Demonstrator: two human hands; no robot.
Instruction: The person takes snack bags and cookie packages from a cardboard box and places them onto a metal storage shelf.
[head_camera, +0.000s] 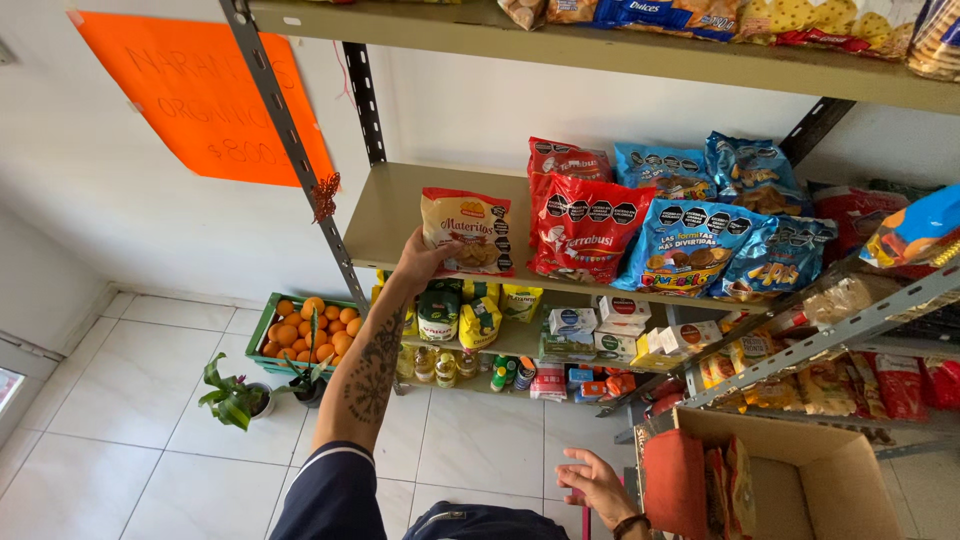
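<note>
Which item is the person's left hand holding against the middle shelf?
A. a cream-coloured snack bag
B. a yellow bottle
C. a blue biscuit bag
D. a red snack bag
A: the left hand grips the lower corner of the cream-coloured snack bag, standing upright on the shelf.

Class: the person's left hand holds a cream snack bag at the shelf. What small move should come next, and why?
Probably set the cream bag down upright beside the red bags and let go: the left hand holds it at the shelf, where bare space shows.
</note>
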